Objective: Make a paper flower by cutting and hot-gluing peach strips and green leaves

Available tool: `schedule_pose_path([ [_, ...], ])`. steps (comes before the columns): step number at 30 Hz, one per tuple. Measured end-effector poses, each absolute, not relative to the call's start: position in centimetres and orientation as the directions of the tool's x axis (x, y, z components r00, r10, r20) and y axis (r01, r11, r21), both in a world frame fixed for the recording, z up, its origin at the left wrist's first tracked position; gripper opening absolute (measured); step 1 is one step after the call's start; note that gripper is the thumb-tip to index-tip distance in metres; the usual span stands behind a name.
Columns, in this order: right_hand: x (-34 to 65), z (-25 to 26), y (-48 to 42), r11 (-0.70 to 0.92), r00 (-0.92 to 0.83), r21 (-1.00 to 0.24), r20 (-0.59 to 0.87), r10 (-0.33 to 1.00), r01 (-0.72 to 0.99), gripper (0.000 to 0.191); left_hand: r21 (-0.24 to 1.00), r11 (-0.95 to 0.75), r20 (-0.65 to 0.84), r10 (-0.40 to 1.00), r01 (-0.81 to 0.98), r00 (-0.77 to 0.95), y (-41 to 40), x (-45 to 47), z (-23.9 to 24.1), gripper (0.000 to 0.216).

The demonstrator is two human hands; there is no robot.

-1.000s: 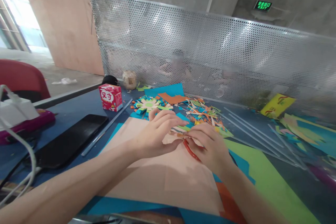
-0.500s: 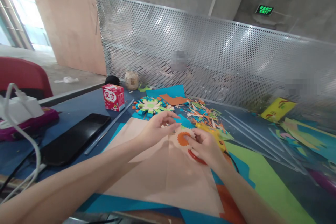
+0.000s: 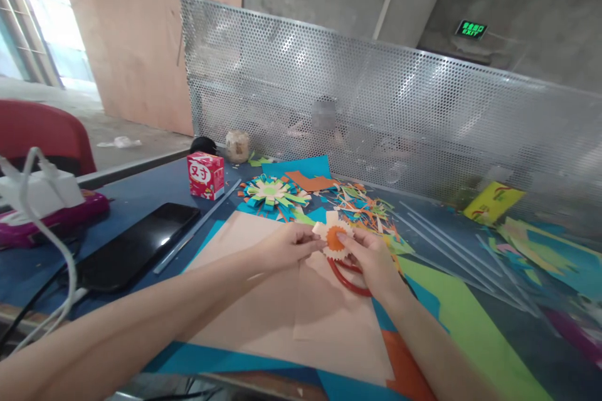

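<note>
Between my two hands is a small paper flower [image 3: 337,240] with a jagged orange centre and a cream fringed rim. My right hand [image 3: 379,263] grips it from the right, thumb on the orange centre. From the left, my left hand [image 3: 286,245] pinches the flower's cream edge, its fingers closed. Below the flower, red-handled scissors [image 3: 350,285] lie on a large cream paper sheet [image 3: 282,319]; their blades are hidden. Beyond my hands lies a finished-looking layered paper flower [image 3: 270,191] in blue, green, cream and orange.
Paper scraps [image 3: 364,200] are heaped past my right hand. At left lie a black phone [image 3: 136,247], a clear stick [image 3: 197,225] and a red box [image 3: 205,175]. More clear sticks [image 3: 451,247] and green paper [image 3: 475,326] lie right. A perforated metal screen [image 3: 376,106] closes the back.
My left hand has moved down and right and closed on the flower's edge. The flower has been lifted slightly and turned, showing more of its cream petals. The view has shifted a little.
</note>
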State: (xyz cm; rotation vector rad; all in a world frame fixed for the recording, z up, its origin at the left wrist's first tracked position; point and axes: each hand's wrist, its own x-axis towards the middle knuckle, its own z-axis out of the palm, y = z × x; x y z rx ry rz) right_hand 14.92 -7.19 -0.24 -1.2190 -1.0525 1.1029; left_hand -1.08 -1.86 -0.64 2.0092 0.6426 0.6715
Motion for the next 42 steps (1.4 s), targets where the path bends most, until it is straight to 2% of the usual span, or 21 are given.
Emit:
schedule_pose_path([
  [6, 15.7, -0.9, -6.5, 0.102, 0.184, -0.992, 0.086, 0.979, -0.080, 0.026, 0.866, -0.471, 0.203, 0.643, 0.171, 0.739, -1.9, -1.7, -0.1, 0.030],
  [8, 16.4, -1.0, -6.1, 0.129, 0.220, -0.990, 0.115, 0.969, -0.051, 0.027, 0.877, -0.450, 0.148, 0.585, 0.167, 0.798, -2.1, -2.0, 0.1, 0.024],
  [11, 17.4, -1.0, -5.6, 0.169, 0.266, -0.986, 0.165, 0.950, 0.006, 0.027, 0.946, -0.299, 0.022, 0.449, 0.127, 0.893, -2.9, -2.1, 0.3, 0.017],
  [13, 17.8, -0.9, -5.4, 0.211, 0.283, -0.975, 0.221, 0.933, 0.066, 0.026, 0.967, -0.248, 0.050, 0.378, 0.049, 0.925, -3.3, -2.0, 0.3, 0.014],
  [16, 18.1, -0.3, -5.6, 0.326, 0.308, -0.924, 0.374, 0.875, 0.198, 0.021, 0.978, -0.201, 0.109, 0.315, -0.046, 0.943, -3.0, -1.8, 0.0, 0.026],
  [18, 18.1, 0.4, -6.1, 0.411, 0.312, -0.866, 0.489, 0.814, 0.284, 0.015, 0.999, -0.048, 0.029, 0.315, -0.014, 0.949, -2.3, -1.6, -0.3, 0.039],
  [20, 18.0, 1.1, -6.8, 0.526, 0.206, -0.756, 0.628, 0.750, 0.388, 0.005, 0.990, 0.142, -0.052, 0.376, -0.003, 0.925, -1.6, -1.4, -0.5, 0.046],
  [22, 17.8, 1.5, -7.5, 0.671, -0.018, -0.518, 0.785, 0.620, 0.530, 0.011, 0.962, 0.271, -0.090, 0.417, -0.029, 0.905, -1.3, -1.4, -0.5, 0.058],
  [24, 17.5, 1.4, -7.8, 0.735, -0.231, -0.213, 0.862, 0.452, 0.643, 0.023, 0.955, 0.287, -0.067, 0.460, -0.077, 0.885, -1.6, -1.3, -0.2, 0.055],
  [25, 17.4, 1.3, -7.9, 0.727, -0.290, -0.103, 0.872, 0.395, 0.679, 0.027, 0.961, 0.256, -0.040, 0.499, -0.103, 0.866, -1.9, -1.3, -0.1, 0.048],
  [27, 17.3, 0.8, -7.8, 0.695, -0.329, -0.025, 0.868, 0.372, 0.719, 0.028, 0.974, 0.169, 0.017, 0.602, -0.148, 0.799, -2.6, -1.2, 0.3, 0.037],
  [30, 17.2, 0.3, -7.6, 0.682, -0.368, -0.015, 0.833, 0.413, 0.731, 0.028, 0.982, 0.080, 0.065, 0.700, -0.168, 0.711, -3.1, -0.9, 0.4, 0.027],
  [34, 17.3, 0.3, -7.6, 0.651, -0.357, -0.048, 0.805, 0.474, 0.758, 0.030, 0.990, 0.000, 0.091, 0.766, -0.142, 0.637, -2.8, -0.5, 0.1, 0.026],
  [37, 17.6, 0.6, -7.5, 0.622, -0.274, -0.113, 0.827, 0.491, 0.775, 0.030, 0.994, -0.045, 0.096, 0.813, -0.103, 0.574, -2.5, -0.5, 0.1, 0.027],
  [42, 18.0, 0.8, -7.2, 0.585, -0.160, -0.251, 0.813, 0.560, 0.771, 0.016, 0.985, -0.168, 0.168, 0.857, -0.044, 0.487, -1.9, -0.7, 0.2, 0.028],
])
